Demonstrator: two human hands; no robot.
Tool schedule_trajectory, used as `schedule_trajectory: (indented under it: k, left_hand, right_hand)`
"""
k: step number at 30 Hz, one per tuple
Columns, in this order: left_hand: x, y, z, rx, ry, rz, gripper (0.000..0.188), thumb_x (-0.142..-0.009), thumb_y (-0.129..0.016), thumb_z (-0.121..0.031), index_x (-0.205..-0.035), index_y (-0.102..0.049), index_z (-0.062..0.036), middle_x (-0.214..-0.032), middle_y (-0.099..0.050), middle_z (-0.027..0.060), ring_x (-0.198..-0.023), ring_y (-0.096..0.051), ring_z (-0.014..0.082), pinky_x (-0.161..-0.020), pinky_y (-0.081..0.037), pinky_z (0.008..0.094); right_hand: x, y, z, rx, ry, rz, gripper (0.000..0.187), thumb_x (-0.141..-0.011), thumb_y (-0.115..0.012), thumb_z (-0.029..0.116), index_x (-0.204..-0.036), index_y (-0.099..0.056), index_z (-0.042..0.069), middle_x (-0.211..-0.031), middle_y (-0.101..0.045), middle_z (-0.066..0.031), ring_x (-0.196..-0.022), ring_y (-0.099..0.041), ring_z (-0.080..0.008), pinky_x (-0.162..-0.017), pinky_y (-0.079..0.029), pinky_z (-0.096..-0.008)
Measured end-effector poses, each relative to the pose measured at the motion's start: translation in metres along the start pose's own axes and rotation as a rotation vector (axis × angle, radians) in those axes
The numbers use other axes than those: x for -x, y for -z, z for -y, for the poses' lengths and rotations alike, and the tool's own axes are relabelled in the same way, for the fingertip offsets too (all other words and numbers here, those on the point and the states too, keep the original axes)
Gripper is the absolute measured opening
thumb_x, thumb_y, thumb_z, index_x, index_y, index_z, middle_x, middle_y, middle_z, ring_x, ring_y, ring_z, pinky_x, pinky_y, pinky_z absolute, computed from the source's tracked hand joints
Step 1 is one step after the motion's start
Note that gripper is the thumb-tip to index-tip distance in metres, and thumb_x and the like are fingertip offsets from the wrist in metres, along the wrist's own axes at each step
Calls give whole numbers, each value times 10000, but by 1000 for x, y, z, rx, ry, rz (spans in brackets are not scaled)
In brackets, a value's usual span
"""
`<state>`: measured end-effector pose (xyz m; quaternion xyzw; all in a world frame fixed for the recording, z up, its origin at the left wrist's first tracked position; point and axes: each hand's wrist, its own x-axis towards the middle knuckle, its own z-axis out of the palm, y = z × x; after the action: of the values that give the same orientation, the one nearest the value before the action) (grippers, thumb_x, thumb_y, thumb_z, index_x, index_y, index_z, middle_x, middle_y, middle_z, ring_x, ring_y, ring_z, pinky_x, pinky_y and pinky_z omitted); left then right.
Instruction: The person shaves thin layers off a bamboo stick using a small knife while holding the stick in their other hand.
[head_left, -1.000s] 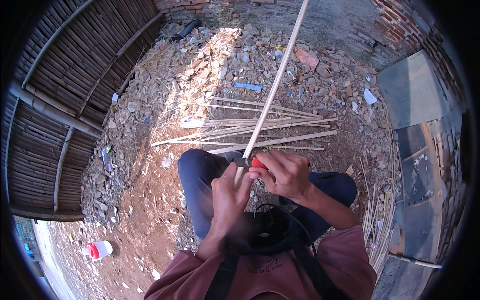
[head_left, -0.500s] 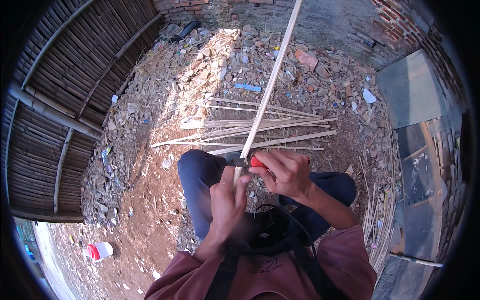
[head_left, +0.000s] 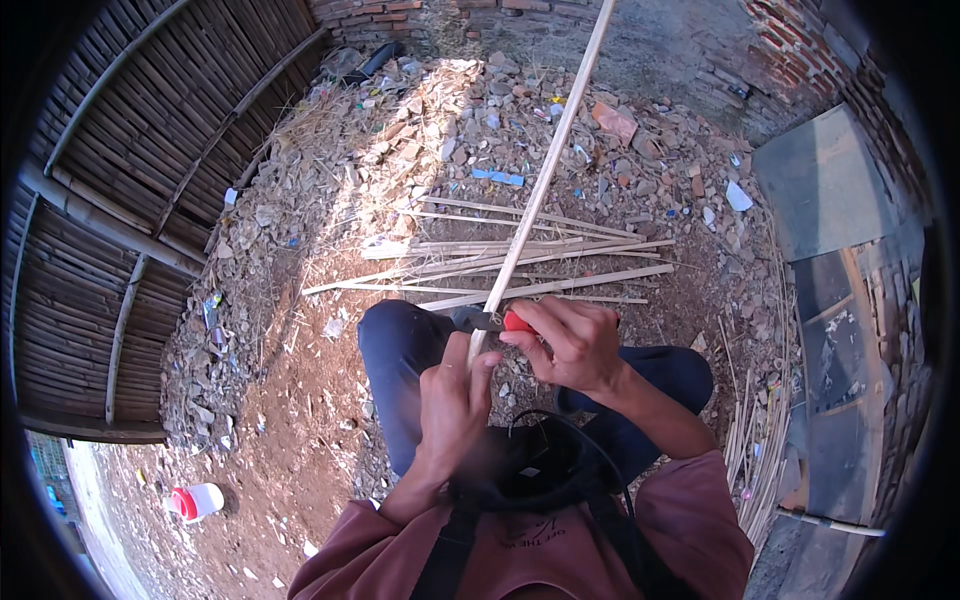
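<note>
A long pale strip (head_left: 545, 175), apparently split bamboo, slants up and away from my lap toward the far wall. My left hand (head_left: 455, 400) grips its near end, thumb along the side. In my right hand (head_left: 570, 345) is a knife (head_left: 518, 322) with a red handle. Its dark blade lies across the strip just beyond my left fingers. A small curl of shaving seems to sit at the blade. On the ground past my knees, several similar strips (head_left: 600, 275) lie in a loose, crossing pile.
Rubble and litter (head_left: 400, 140) cover the ground up to a brick wall (head_left: 660, 50). A bamboo-slat wall (head_left: 150, 130) stands at left. A white container with a red lid (head_left: 197, 502) lies at lower left. More thin strips (head_left: 750, 430) and boards (head_left: 830, 185) are at right.
Both hands keep their hold on strip and knife, nearly in place. The strip's far end has swung very slightly to the right.
</note>
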<state>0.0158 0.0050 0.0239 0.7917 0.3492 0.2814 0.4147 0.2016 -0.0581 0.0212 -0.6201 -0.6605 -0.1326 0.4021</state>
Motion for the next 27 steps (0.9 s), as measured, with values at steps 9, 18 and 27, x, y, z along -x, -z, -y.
schedule_trajectory:
  k: [9, 18, 27]
  left_hand:
    - [7, 0, 1, 60, 53, 0, 342, -1120, -583, -303, -960, -525, -6, -617, -488, 168, -503, -504, 342, -511, -390, 415]
    - [14, 3, 10, 14, 75, 15, 301, -1112, -597, -283, -999, -551, -8, -608, -536, 179, -549, -601, 406, -513, -425, 439]
    - [24, 5, 15, 19, 102, 44, 337, -1117, -581, -312, -973, -548, -9, -620, -522, 196, -585, -607, 451, -539, -431, 448]
  right_hand:
    - [-2, 1, 0, 10, 7, 25, 233, -945, -790, 334, -997, -704, 124, -736, -658, -23, -605, -696, -217, -535, -522, -364]
    - [-3, -3, -1, 22, 1, 28, 222, -956, -779, 333, -1013, -712, 129, -754, -683, -28, -617, -706, -223, -542, -530, -366]
    - [-12, 2, -25, 28, -46, 13, 213, -968, -769, 305, -1053, -729, 114, -800, -727, -35, -649, -723, -239, -554, -540, -377]
